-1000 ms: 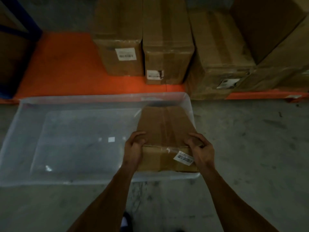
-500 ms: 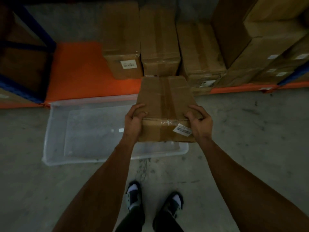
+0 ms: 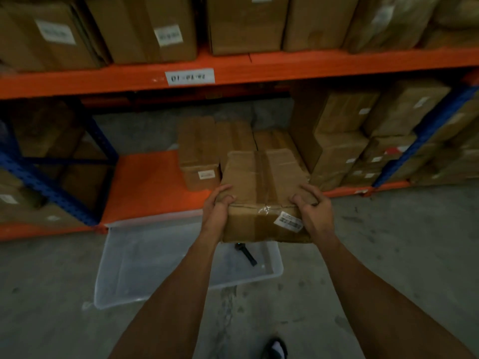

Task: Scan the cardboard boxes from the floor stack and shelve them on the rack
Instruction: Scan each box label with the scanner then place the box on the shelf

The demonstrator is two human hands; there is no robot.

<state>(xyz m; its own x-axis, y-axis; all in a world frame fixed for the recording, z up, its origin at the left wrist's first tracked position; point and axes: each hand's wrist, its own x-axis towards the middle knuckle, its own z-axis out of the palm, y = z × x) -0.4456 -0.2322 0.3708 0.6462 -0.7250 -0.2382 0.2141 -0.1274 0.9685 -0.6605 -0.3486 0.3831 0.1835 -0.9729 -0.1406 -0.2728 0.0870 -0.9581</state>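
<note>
I hold a taped brown cardboard box point(image 3: 261, 187) in front of me, above the floor. A white barcode label sits on its near face at the right. My left hand point(image 3: 217, 211) grips the box's near left corner and my right hand point(image 3: 312, 208) grips its near right corner. The orange and blue rack point(image 3: 233, 67) stands ahead. Its bottom orange shelf point(image 3: 147, 182) has bare room at the left and boxes point(image 3: 199, 156) behind the held one. A dark handheld scanner point(image 3: 246, 253) lies in the clear plastic bin point(image 3: 166, 265) on the floor below the box.
Cardboard boxes fill the upper shelf point(image 3: 147, 29) and stack at the lower right point(image 3: 344, 141). A blue upright point(image 3: 425, 133) stands at the right, another blue brace point(image 3: 39, 182) at the left. Grey concrete floor point(image 3: 401, 255) spreads around my shoe point(image 3: 276, 348).
The box has come up out of the clear bin, held in both hands. My view has risen, so the upper shelf shows, and the scanner in the bin is uncovered.
</note>
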